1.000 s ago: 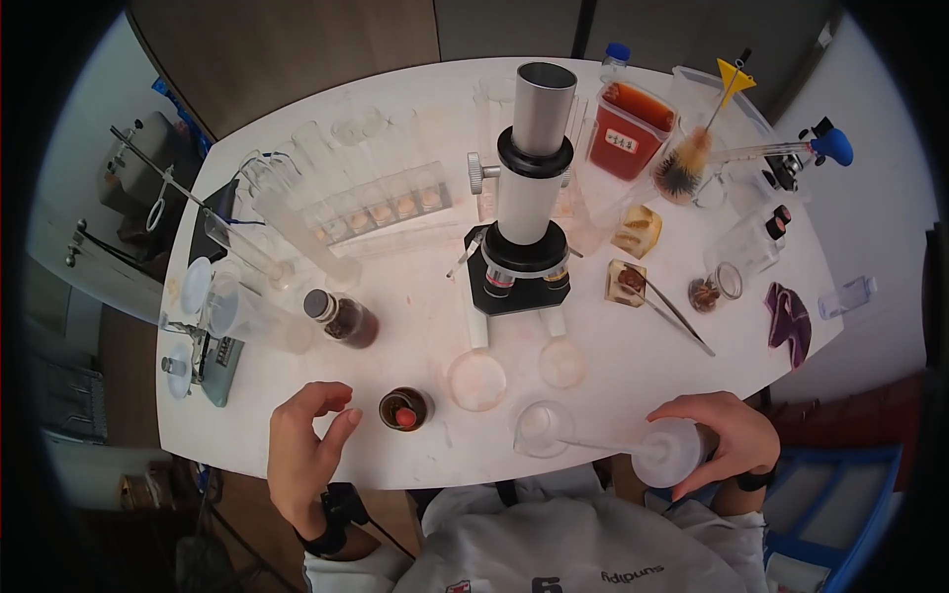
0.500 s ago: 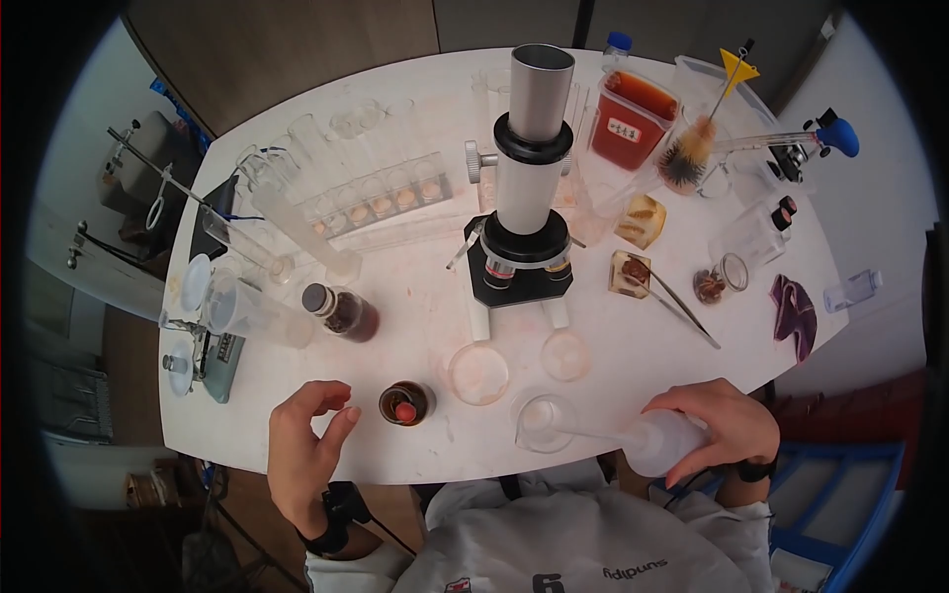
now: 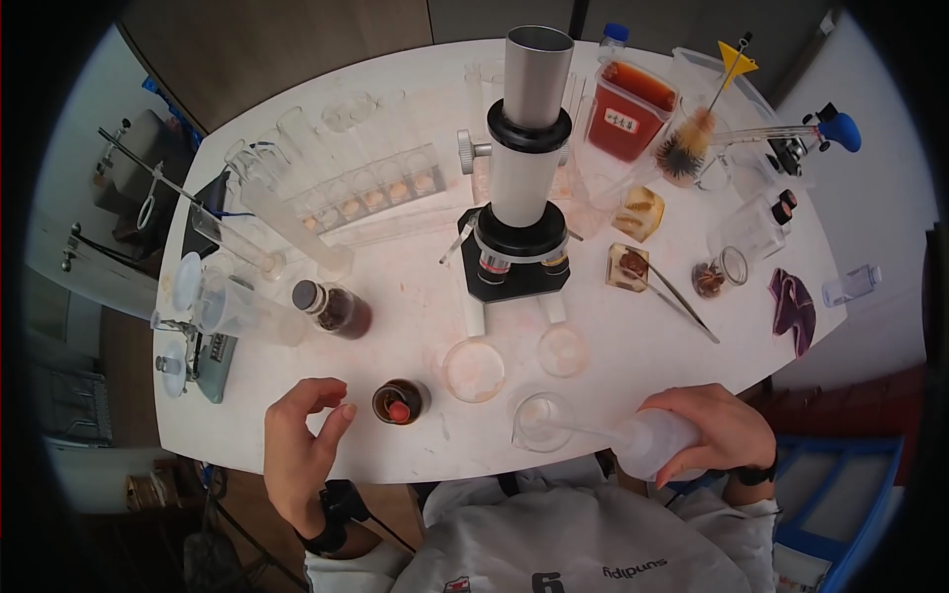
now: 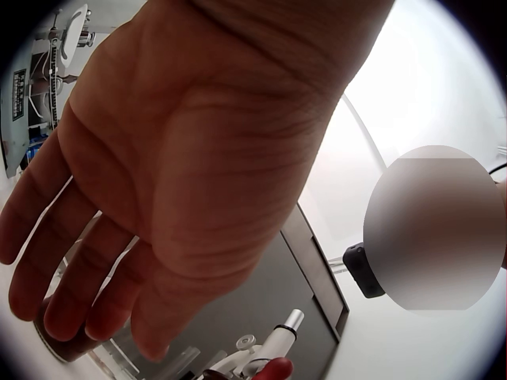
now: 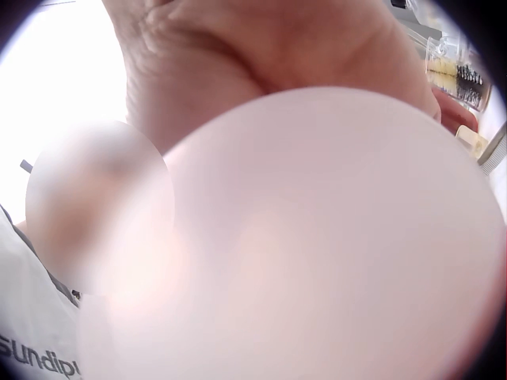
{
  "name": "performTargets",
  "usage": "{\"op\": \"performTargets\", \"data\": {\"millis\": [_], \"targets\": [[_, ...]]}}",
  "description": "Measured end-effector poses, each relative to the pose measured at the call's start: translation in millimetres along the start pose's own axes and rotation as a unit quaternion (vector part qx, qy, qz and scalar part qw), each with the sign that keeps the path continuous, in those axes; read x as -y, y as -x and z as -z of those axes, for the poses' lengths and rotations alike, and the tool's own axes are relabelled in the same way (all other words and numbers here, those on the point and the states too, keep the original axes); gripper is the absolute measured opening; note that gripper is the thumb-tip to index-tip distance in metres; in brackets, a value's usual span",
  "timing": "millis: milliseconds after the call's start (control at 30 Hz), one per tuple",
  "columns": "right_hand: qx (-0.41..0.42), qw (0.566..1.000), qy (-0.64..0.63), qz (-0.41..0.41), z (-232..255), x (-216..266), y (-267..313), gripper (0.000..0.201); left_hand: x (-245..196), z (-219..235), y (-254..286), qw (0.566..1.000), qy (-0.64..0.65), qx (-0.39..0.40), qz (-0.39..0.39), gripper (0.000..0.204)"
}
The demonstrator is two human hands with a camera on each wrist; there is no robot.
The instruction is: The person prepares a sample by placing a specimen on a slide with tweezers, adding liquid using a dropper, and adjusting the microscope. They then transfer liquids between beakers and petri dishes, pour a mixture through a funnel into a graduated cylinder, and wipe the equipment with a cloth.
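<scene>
My right hand grips a translucent white wash bottle tilted to the left, its thin spout reaching over a glass beaker. That bottle fills most of the right wrist view. My left hand holds nothing, fingers loosely bent, just left of an uncapped brown bottle with something red at its mouth. In the left wrist view the palm and slack fingers of this hand show. Two shallow glass dishes lie beyond the beaker.
A microscope stands mid-table. To the left are a capped brown bottle, a balance and a rack of small cups. On the right lie tweezers, a small jar and a red-liquid container.
The wash bottle has tipped further left, with its spout now lower over the beaker. My left hand has kept nearly the same pose. The head view has shifted slightly.
</scene>
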State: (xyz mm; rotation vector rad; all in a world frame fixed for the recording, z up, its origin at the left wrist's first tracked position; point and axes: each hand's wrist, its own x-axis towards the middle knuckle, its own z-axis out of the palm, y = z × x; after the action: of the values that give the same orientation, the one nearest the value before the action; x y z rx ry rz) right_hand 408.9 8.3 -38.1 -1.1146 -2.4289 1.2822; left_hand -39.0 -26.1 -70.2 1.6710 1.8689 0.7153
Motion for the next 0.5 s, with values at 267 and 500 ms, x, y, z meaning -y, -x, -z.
{"op": "performTargets", "data": {"millis": [267, 500], "targets": [[0.010, 1.000, -0.001, -0.012, 3.2, 8.1, 1.6, 0.076, 1.7, -0.8, 1.0, 1.000, 0.011, 0.001, 0.003, 0.023], [-0.024, 0.998, -0.057, -0.031, -2.2, 6.0, 6.6, 0.077, 4.9, -2.8, 1.4, 1.000, 0.020, -0.010, 0.007, 0.026]]}}
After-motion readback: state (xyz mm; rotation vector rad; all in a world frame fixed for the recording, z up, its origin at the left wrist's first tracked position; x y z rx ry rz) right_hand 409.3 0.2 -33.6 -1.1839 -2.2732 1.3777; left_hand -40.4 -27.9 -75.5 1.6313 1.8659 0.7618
